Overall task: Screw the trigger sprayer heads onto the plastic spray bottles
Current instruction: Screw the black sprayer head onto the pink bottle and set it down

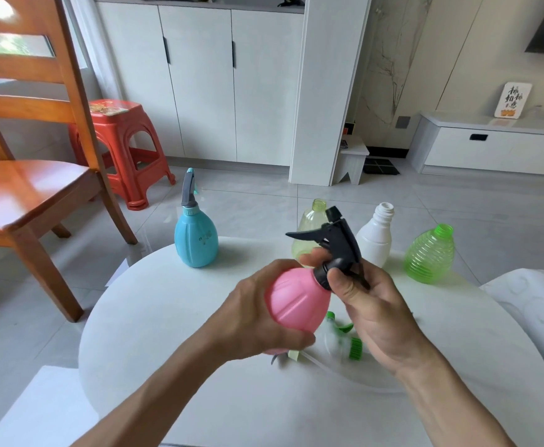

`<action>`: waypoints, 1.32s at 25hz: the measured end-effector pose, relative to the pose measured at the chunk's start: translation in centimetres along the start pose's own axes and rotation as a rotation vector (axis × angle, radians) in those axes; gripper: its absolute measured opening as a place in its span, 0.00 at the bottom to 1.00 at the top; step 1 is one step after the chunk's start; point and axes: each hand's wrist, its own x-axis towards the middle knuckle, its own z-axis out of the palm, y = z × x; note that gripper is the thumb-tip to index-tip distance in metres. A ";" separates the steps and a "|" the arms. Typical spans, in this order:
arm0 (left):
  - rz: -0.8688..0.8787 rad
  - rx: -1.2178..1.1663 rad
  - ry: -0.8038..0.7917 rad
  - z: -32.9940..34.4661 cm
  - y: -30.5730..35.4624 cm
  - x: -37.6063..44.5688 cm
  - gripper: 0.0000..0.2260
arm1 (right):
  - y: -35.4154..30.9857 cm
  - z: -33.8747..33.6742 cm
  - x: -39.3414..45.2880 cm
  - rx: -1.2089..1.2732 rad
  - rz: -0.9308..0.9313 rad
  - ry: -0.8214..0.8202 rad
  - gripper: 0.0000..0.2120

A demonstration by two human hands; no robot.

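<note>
Head: pink bottle [296,300] neck up-right, tilted

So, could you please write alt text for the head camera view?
The left hand grips a pink bottle while the right hand holds a black sprayer head by its collar on the bottle's neck, above a white table. Behind stand a capped blue bottle and three open bottles.

Wooden chair [31,175] at left, red plastic stool [125,150] just behind it; white cabinets [219,82] along the far wall; low drawer unit [496,146] at right, small sign [512,100] on top.
</note>
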 end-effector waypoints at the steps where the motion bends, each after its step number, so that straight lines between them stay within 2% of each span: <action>1: -0.001 -0.003 -0.038 0.0 0.1 0.0 0.37 | 0.1 0.2 -0.1 0.030 -0.003 -0.036 0.19; 3: 0.032 0.049 -0.008 0.1 0.2 -0.1 0.36 | 0.3 0.4 -0.1 0.019 -0.017 -0.032 0.15; 5: 0.081 0.123 0.098 0.4 0.3 -0.1 0.36 | 0.2 0.4 0.0 -0.009 -0.044 0.045 0.10; 8: 0.127 0.159 0.190 1.1 0.6 -0.2 0.35 | 0.2 1.1 -0.1 0.001 -0.090 0.125 0.09; 12: 0.115 0.129 0.214 1.5 0.9 -0.2 0.35 | 0.3 1.6 -0.1 -0.011 -0.106 0.218 0.10; 14: 0.039 0.020 0.145 1.4 0.9 -0.2 0.35 | 0.0 1.4 0.0 0.006 -0.080 0.164 0.14; 16: -0.012 -0.172 -0.073 1.0 1.2 -0.2 0.37 | -0.6 0.9 -0.1 0.057 -0.029 0.033 0.19; 18: 0.025 -0.205 -0.273 0.4 1.1 -0.1 0.40 | -1.3 0.5 -0.2 0.115 0.036 -0.088 0.20; 19: 0.044 -0.193 -0.316 0.1 1.0 -0.2 0.41 | -1.5 0.5 -0.2 0.123 0.050 -0.131 0.21; 21: 0.016 -0.153 -0.281 -0.3 1.0 -0.2 0.38 | -1.4 0.7 -0.3 0.084 0.029 -0.129 0.20; 23: -0.028 -0.129 -0.204 0.0 0.9 -0.3 0.34 | -1.2 1.2 -0.5 0.053 -0.004 -0.055 0.19; 28: 0.018 -0.156 -0.128 0.7 0.8 -0.1 0.36 | -0.8 1.8 -0.5 0.016 -0.085 0.063 0.19; 33: 0.021 -0.155 -0.090 0.9 0.4 0.2 0.35 | -0.8 2.2 -0.2 0.014 -0.085 0.114 0.10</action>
